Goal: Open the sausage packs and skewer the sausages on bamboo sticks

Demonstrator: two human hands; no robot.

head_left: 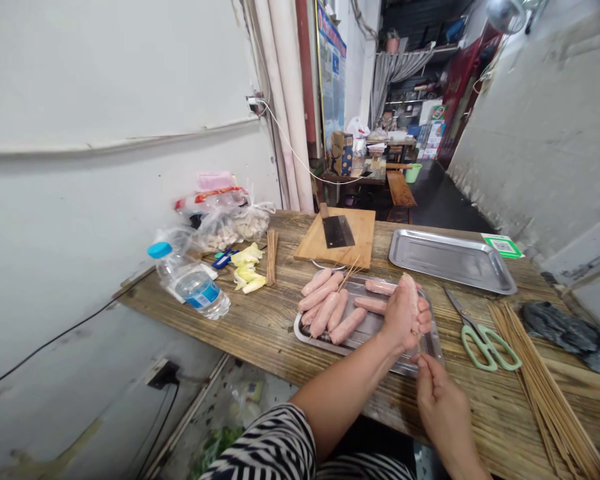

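Observation:
Over the right side of a metal tray, my left hand is closed around a pale pink sausage, whose top end shows above the fingers. Just below it, my right hand pinches the lower end of a thin wooden skewer that runs up toward the sausage. How deep the skewer sits is hidden by my left hand. Several pink sausages lie piled on the tray's left, some with skewers sticking out. Other sausages lie beside my left hand.
Green-handled scissors and a bundle of skewers lie at right. Behind are an empty metal tray and a cleaver on a cutting board. Leftward are a water bottle, leaves and plastic bags.

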